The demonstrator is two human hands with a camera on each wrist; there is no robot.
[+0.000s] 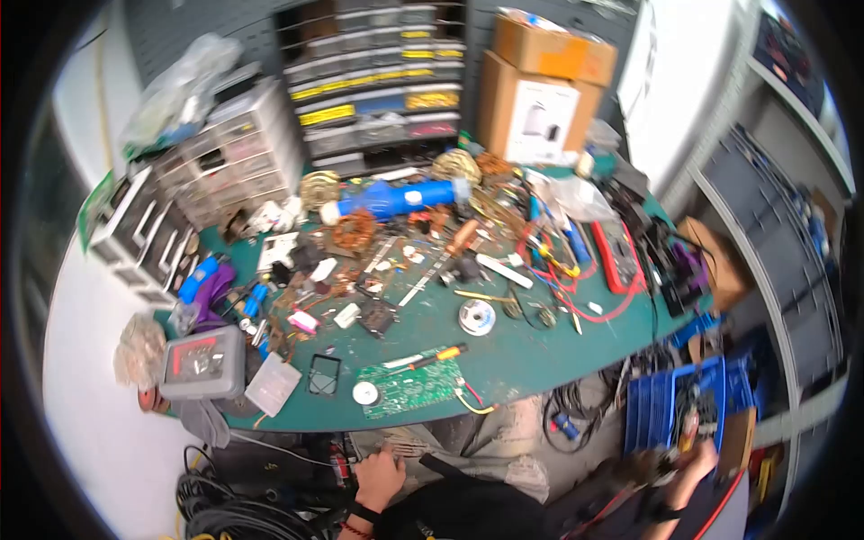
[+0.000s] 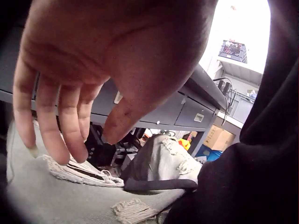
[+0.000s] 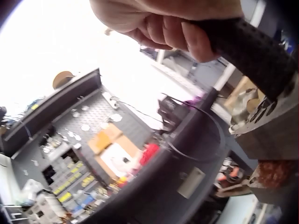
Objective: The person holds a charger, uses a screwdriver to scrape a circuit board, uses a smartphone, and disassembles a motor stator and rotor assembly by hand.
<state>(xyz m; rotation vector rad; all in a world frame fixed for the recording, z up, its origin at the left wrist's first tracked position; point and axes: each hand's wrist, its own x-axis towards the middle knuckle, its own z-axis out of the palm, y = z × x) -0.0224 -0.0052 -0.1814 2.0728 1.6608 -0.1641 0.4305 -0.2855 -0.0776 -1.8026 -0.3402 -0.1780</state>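
My left hand hangs over the lap at the table's front edge. In the left wrist view this hand has loosely bent fingers and holds nothing, above light torn trousers. Out to the right of the table is my right hand, beside a blurred metal object. In the right wrist view the right hand curls its fingers round a black handle-like part. A grey body with metal pieces on it lies below that part; what it is I cannot tell.
On the green table lie a circuit board, a yellow-black screwdriver, a solder spool, a red multimeter and scattered parts. A blue crate stands right of the table, near shelving. Coiled cables lie lower left.
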